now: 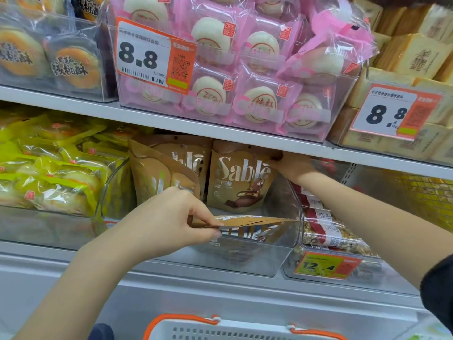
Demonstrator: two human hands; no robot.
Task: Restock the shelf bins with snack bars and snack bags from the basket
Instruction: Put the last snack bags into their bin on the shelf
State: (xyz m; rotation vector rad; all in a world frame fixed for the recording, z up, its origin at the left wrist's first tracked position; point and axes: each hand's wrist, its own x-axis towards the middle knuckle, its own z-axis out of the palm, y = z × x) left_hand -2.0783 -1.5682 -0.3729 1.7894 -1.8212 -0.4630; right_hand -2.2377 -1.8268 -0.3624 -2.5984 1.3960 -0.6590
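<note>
Inside the clear bin (277, 253), three brown Sable bags (239, 175) are counted standing; a fourth bag (247, 223) is pinched by the left hand (169, 217) at its front. The rear bag's top is gripped by the right hand (293, 165).

Matt brown paper snack bags (241, 179) in clear glossy plastic bin (257, 256)

bright even light, glare on plastic, edges bowed.
</note>
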